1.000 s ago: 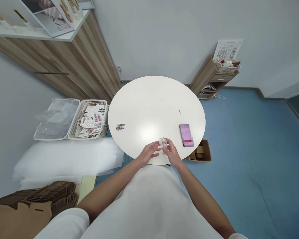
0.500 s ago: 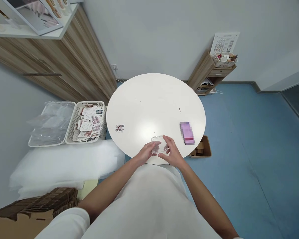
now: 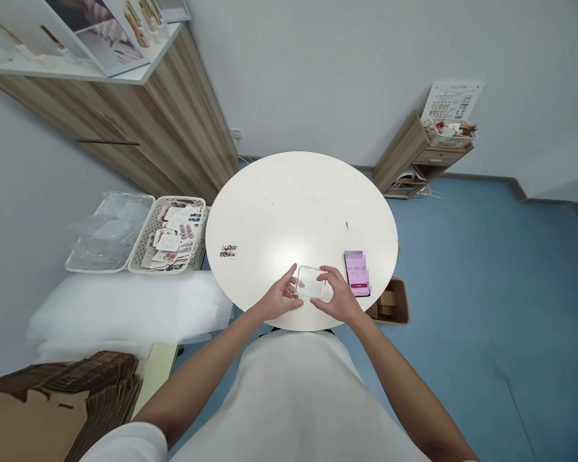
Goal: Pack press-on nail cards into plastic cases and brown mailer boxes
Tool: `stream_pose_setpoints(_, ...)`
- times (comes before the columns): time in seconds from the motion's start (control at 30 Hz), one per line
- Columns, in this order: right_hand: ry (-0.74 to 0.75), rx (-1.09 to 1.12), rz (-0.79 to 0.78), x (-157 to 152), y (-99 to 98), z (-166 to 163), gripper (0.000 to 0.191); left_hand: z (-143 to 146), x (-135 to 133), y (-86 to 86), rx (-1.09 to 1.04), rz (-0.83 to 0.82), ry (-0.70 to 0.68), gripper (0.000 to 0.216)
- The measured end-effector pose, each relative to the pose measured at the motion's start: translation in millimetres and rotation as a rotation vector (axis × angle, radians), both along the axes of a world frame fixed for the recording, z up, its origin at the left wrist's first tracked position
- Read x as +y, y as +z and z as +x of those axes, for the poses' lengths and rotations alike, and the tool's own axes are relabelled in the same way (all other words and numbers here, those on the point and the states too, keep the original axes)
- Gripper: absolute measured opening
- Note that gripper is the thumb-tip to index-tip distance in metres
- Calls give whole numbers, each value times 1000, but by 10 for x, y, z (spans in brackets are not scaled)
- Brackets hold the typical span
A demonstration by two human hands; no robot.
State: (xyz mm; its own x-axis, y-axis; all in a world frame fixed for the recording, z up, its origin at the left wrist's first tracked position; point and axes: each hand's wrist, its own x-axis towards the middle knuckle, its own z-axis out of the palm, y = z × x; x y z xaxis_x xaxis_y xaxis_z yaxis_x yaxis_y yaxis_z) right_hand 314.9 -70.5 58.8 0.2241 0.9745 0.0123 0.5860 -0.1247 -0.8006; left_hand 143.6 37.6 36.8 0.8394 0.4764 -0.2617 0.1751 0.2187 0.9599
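Observation:
A small clear plastic case (image 3: 310,282) lies flat near the front edge of the round white table (image 3: 298,199). My left hand (image 3: 282,297) grips its left side with fingers curled round the edge. On its right side is my right hand (image 3: 338,298), fingers bent over the top edge. A phone with a pink screen (image 3: 356,273) lies just right of my right hand. A small card of dark press-on nails (image 3: 228,251) sits at the table's left.
Left of the table stand a white basket of nail cards (image 3: 173,234) and a tray of clear plastic cases (image 3: 108,231) above white foam sheets (image 3: 125,311). Folded cardboard (image 3: 62,398) lies at lower left. An open carton (image 3: 390,301) sits on the blue floor.
The clear case, held bunched up between both hands a second ago, now lies flat on the table between them. The view shifted slightly.

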Motion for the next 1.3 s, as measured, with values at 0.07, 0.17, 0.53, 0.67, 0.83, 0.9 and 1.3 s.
stream_pose_setpoints(0.07, 38, 14, 1, 37, -42, 48, 43, -25, 19, 6, 83, 190, 10, 107)
stream_pose_setpoints(0.17, 107, 26, 4, 74, -106, 76, 43, -18, 55, 7, 154, 317, 12, 106)
stream_pose_setpoints(0.53, 172, -2, 104, 46, -131, 100, 42, 38, -15, 85, 120, 293, 55, 79)
stream_pose_setpoints(0.67, 168, -38, 122, -12, -92, 136, 43, 76, -77, 123, 88, 277, 56, 79)
stream_pose_setpoints(0.83, 109, 39, 164, -113, -3, 150, 40, 165, -137, 253, 31, 171, 11, 79)
stream_pose_setpoints(0.9, 67, 92, 176, -144, 34, 136, 39, 201, -158, 318, 9, 107, -14, 79)
stream_pose_setpoints(1.3, -35, 327, 219, -110, 37, 75, 35, 264, -234, 315, -86, -85, 61, 77)
